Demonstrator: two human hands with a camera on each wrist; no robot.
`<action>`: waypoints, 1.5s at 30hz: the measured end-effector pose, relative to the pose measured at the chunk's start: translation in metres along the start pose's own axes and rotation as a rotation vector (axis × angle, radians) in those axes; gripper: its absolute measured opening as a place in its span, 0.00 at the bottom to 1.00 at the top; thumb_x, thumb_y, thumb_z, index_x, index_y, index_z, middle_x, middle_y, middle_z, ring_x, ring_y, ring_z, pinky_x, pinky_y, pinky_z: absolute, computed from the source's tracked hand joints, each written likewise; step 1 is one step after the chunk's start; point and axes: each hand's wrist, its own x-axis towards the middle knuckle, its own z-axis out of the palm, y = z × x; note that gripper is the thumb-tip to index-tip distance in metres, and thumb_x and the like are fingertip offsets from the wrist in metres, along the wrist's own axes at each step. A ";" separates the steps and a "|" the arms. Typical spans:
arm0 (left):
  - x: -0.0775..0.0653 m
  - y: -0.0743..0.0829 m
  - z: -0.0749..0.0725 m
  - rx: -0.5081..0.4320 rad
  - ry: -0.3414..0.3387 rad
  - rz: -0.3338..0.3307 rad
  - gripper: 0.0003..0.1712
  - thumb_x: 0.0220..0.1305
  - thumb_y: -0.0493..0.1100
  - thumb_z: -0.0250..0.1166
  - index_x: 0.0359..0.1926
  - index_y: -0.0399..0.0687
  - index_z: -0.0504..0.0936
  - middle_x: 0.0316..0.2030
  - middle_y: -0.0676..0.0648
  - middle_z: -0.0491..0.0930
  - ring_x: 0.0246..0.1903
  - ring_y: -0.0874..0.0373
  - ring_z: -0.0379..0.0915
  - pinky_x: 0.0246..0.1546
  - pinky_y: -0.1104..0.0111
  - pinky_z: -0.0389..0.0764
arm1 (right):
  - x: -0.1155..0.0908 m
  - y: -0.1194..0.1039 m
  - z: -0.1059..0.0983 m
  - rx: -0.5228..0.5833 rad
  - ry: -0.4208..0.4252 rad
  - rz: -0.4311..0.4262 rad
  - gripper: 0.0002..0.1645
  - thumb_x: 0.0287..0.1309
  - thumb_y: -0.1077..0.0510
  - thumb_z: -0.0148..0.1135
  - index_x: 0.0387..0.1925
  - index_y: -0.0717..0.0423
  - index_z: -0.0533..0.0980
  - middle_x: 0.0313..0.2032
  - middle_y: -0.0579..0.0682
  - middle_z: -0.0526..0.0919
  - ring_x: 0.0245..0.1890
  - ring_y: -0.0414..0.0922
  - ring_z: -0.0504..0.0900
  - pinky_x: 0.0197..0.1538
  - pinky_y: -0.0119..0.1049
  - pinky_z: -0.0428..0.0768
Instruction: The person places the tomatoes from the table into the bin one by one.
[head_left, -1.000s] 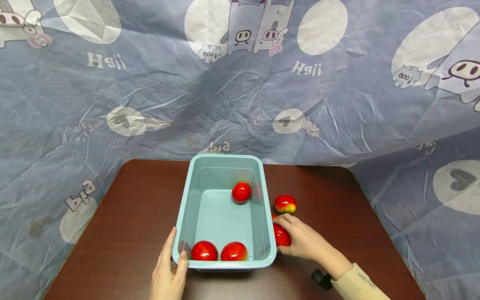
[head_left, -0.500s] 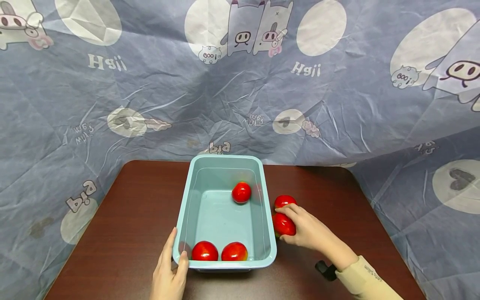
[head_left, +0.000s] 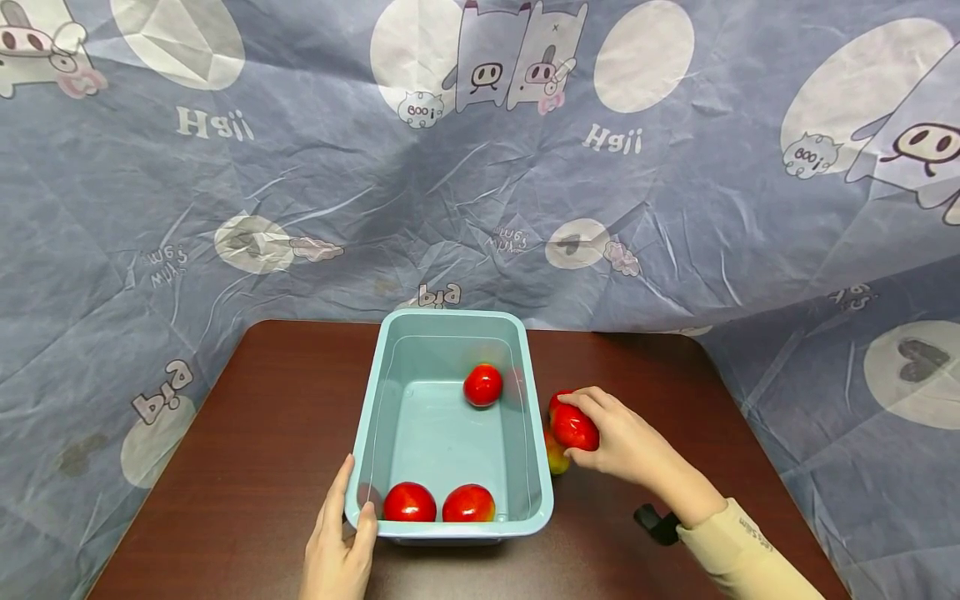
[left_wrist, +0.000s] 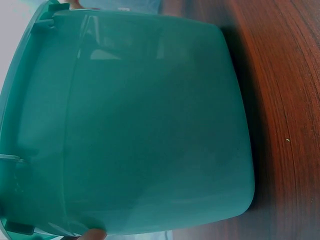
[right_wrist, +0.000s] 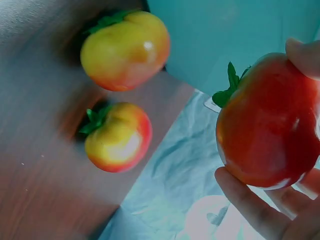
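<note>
A red tomato with a green leafy top is held between the thumb and fingers of my right hand, beside the bin's right wall. In the right wrist view this held tomato is lifted over the table. Two more tomatoes lie below it: a larger yellow one by the bin and a smaller yellow-red one. My left hand rests at the near left corner of the light blue bin, fingers straight along the outside, thumb at the front rim. In the left wrist view a fingertip shows at the bin's edge.
Inside the bin are three red tomatoes: one at the far right, two near the front wall. The bin stands on a dark brown table. A patterned blue-grey cloth hangs behind it.
My right hand has gripped a tomato beside the bin, then raised it and drawn it to the right, baring the yellow-green tomato under it. The left hand and bin stay put.
</note>
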 end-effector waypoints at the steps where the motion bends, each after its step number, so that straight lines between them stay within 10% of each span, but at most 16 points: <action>1: 0.000 0.000 0.000 0.000 0.001 -0.002 0.35 0.70 0.43 0.56 0.75 0.62 0.59 0.67 0.37 0.68 0.59 0.39 0.73 0.50 0.45 0.80 | 0.001 0.000 -0.001 0.000 0.001 -0.001 0.39 0.38 0.57 0.79 0.57 0.52 0.75 0.50 0.50 0.78 0.47 0.49 0.79 0.42 0.44 0.86; 45: 0.000 0.000 0.000 -0.010 -0.005 -0.013 0.35 0.70 0.43 0.55 0.75 0.63 0.58 0.67 0.37 0.68 0.59 0.39 0.73 0.51 0.44 0.79 | 0.034 -0.029 -0.027 0.017 0.052 -0.082 0.37 0.44 0.55 0.76 0.59 0.53 0.74 0.52 0.50 0.77 0.49 0.48 0.78 0.43 0.41 0.85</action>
